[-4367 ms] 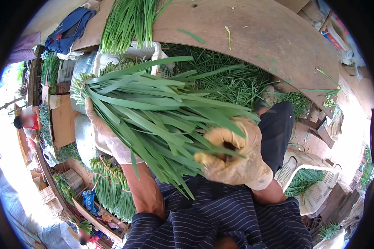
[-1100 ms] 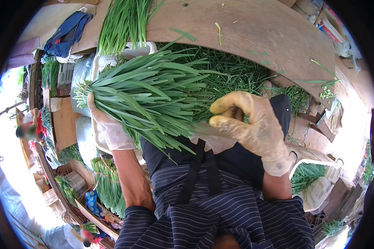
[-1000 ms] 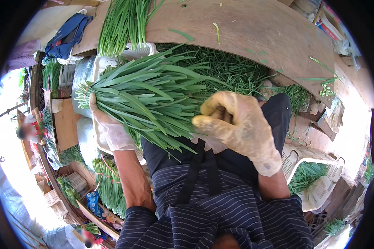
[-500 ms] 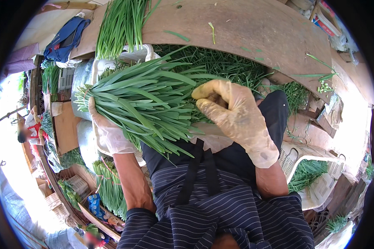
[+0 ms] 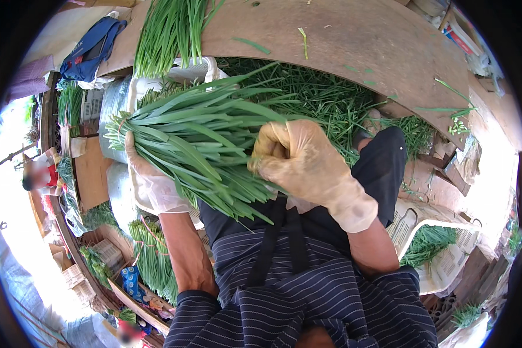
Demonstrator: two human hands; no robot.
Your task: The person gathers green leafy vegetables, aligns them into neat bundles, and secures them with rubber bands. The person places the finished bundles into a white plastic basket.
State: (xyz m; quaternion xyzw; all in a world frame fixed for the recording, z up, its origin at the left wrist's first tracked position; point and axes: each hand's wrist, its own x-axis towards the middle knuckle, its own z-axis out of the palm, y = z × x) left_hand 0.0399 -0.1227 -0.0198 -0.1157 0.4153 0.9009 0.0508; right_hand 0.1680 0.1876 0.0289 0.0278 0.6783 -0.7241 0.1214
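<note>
A thick bunch of long flat green leaves lies across my lap, its cut ends pointing left. My left hand, in a thin pale glove, cups the bunch from underneath near those ends. My right hand, in a soiled yellowish glove, is closed into a fist around leaves on the bunch's right side. Both hands hold the same bunch over my dark apron.
A curved wooden table arcs ahead with another green bunch on it. Loose trimmings pile below its edge. More bundles lie at lower left, a paper-lined basket of greens at right, a blue bag upper left.
My right hand has slid left along the bunch and closed into a fist on the leaves. The bunch has been gathered tighter; earlier its leaves fanned out wider.
</note>
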